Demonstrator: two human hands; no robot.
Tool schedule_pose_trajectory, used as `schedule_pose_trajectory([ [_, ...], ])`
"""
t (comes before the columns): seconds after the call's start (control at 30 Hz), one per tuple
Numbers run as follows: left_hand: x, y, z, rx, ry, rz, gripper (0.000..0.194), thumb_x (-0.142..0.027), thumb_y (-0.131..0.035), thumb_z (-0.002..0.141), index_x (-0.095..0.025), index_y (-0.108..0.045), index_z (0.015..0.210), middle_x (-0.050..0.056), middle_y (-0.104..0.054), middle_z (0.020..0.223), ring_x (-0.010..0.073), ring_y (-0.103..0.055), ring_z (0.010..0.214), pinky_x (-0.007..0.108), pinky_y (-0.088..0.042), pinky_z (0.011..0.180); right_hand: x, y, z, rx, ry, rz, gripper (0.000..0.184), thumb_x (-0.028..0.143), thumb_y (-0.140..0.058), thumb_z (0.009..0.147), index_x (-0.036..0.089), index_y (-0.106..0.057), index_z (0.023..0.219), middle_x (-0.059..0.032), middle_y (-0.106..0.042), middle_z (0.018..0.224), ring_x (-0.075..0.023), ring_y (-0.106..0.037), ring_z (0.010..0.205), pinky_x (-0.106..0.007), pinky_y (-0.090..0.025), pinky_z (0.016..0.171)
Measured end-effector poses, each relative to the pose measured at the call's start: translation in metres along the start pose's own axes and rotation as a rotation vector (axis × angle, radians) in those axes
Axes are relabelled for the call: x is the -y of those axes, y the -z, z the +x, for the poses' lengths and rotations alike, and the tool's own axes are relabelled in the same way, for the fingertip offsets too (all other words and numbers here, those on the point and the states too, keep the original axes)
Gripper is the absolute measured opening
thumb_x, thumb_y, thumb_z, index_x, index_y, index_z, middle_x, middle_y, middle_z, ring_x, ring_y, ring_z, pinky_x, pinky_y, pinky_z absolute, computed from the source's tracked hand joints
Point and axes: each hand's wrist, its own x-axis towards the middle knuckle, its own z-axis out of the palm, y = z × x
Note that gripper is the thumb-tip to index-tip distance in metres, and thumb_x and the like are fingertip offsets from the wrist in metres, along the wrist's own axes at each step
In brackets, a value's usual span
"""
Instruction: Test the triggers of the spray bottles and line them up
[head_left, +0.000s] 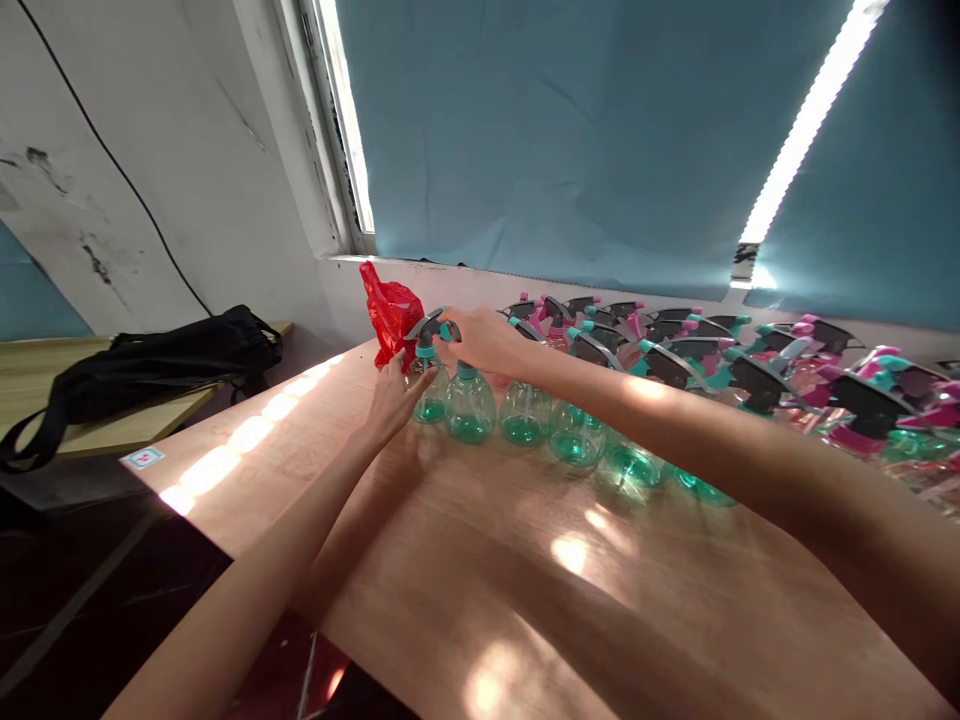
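Green-tinted clear spray bottles stand in a row along the wooden table. My left hand [394, 398] is beside the leftmost spray bottle [430, 408], its fingers apart and its thumb crossing in front of the bottle's shoulder. My right hand [480, 340] reaches in from the right with bent fingers closed at the spray-head level of the second spray bottle [470, 412]. That bottle's head is mostly hidden behind the right hand. A crumpled red plastic bag [391, 312] sits just behind my left fingertips.
More spray bottles with pink, teal and black heads [761, 380] crowd the right side along the wall. My right forearm passes over some. The wooden table [465, 560] has its edge at lower left. A black bag [165, 365] lies on another surface at left.
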Motion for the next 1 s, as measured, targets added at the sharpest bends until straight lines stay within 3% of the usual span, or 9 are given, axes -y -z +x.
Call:
schedule_pose_trajectory([
  [0.2,-0.026,0.026,-0.023,-0.072,-0.049,-0.088,0.038,-0.038,-0.057,0.096,-0.016,-0.054,0.127,0.013,-0.058,0.128,0.0292,-0.058,0.115,0.049,-0.049,0.095,0.012,0.007,-0.028,0.025,0.012,-0.08,0.026,0.033,-0.057,0.095,0.014,-0.063,0.111,-0.0089,-0.066,0.109,-0.0209,-0.065,0.094,-0.039,-0.054,0.081],
  [0.27,-0.043,0.033,-0.045,-0.006,-0.094,-0.149,0.047,-0.05,-0.048,0.097,-0.015,-0.052,0.128,0.015,-0.06,0.125,0.0299,-0.057,0.118,0.048,-0.048,0.097,0.014,0.015,-0.046,0.022,0.016,-0.09,0.016,0.024,-0.056,0.092,0.012,-0.067,0.096,-0.0086,-0.07,0.09,-0.0217,-0.065,0.087,-0.033,-0.051,0.072],
  [0.37,-0.073,0.033,-0.084,0.199,-0.163,-0.213,0.057,-0.059,-0.056,0.088,-0.018,-0.052,0.127,0.013,-0.062,0.125,0.0312,-0.061,0.112,0.047,-0.051,0.092,0.016,0.032,-0.076,0.022,0.004,-0.095,0.012,0.016,-0.056,0.083,0.013,-0.067,0.082,-0.0088,-0.07,0.079,-0.0222,-0.063,0.082,-0.029,-0.042,0.061],
  [0.43,-0.093,0.025,-0.109,0.343,-0.19,-0.222,0.062,-0.058,-0.068,0.078,-0.02,-0.054,0.125,0.013,-0.064,0.122,0.0347,-0.063,0.109,0.05,-0.051,0.09,0.016,0.043,-0.098,0.039,-0.027,-0.092,0.011,0.016,-0.057,0.08,0.014,-0.067,0.077,-0.0088,-0.069,0.076,-0.0209,-0.062,0.077,-0.028,-0.039,0.057],
  [0.53,-0.122,0.008,-0.135,0.478,-0.217,-0.242,0.057,-0.058,-0.07,0.077,-0.023,-0.056,0.12,0.014,-0.066,0.116,0.0393,-0.062,0.107,0.057,-0.048,0.09,0.015,0.06,-0.131,0.075,-0.102,-0.073,0.016,0.024,-0.056,0.085,0.015,-0.068,0.08,-0.0068,-0.068,0.071,-0.0163,-0.059,0.063,-0.027,-0.038,0.052],
  [0.63,-0.147,-0.007,-0.149,0.593,-0.267,-0.323,0.054,-0.055,-0.069,0.08,-0.025,-0.055,0.123,0.012,-0.066,0.117,0.0375,-0.062,0.108,0.053,-0.049,0.091,0.007,0.078,-0.171,0.076,-0.174,-0.061,0.035,0.047,-0.057,0.089,0.016,-0.067,0.105,-0.0054,-0.067,0.07,-0.0184,-0.061,0.065,-0.029,-0.041,0.055],
  [0.8,-0.18,-0.025,-0.156,0.785,-0.33,-0.462,0.058,-0.052,-0.068,0.082,-0.025,-0.051,0.131,0.011,-0.066,0.119,0.0359,-0.063,0.108,0.052,-0.051,0.09,-0.036,0.101,-0.255,-0.064,-0.282,0.1,0.068,0.066,-0.053,0.087,0.023,-0.042,0.139,-0.0042,-0.072,0.093,-0.0194,-0.065,0.07,-0.034,-0.048,0.062],
  [0.87,-0.191,-0.033,-0.156,0.85,-0.337,-0.491,0.063,-0.053,-0.067,0.083,-0.026,-0.047,0.137,0.013,-0.061,0.131,0.0384,-0.056,0.12,0.055,-0.045,0.097,-0.06,0.1,-0.292,-0.118,-0.398,0.117,0.075,0.068,-0.058,0.082,0.022,-0.042,0.138,-0.0066,-0.071,0.099,-0.0211,-0.066,0.075,-0.036,-0.051,0.065],
  [1.0,-0.211,-0.055,-0.156,0.947,-0.367,-0.536,0.066,-0.054,-0.066,0.084,-0.027,-0.046,0.141,0.013,-0.052,0.144,0.0414,-0.045,0.132,0.059,-0.037,0.105,-0.094,0.077,-0.347,0.04,-0.457,0.281,0.075,0.067,-0.066,0.076,0.02,-0.049,0.132,-0.0134,-0.068,0.112,-0.0277,-0.066,0.097,-0.04,-0.054,0.076],
])
